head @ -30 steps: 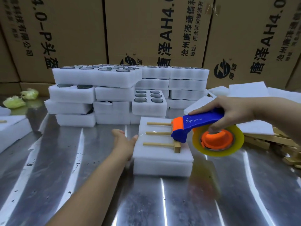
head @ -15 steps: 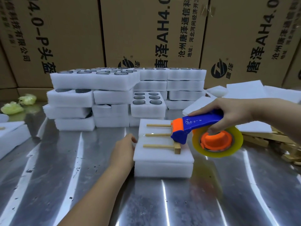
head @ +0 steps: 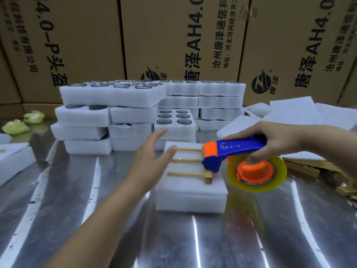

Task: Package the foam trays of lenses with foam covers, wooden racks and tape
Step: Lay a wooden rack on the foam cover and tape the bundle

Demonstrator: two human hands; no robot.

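Observation:
A white foam package (head: 190, 192) of two stacked layers lies on the metal table in front of me. A wooden rack (head: 190, 161) with three thin rods rests on its top. My right hand (head: 270, 140) grips a blue and orange tape dispenser (head: 237, 153) with a clear yellowish roll; its nose presses on the rack's right end. My left hand (head: 152, 163) hovers open just left of the package, blurred, fingers spread over the rack's left tips.
Stacks of foam trays with lenses (head: 135, 113) stand behind the package. Loose foam covers (head: 293, 111) and wooden racks (head: 309, 169) lie at the right. Cardboard boxes (head: 173, 35) wall the back. Yellow-green wads (head: 17, 126) sit far left, another foam block (head: 13, 163) at the left edge.
My left hand has left the package's left side, lifted and opened, moving up toward the rack. The tape dispenser stays pressed on the rack's right end.

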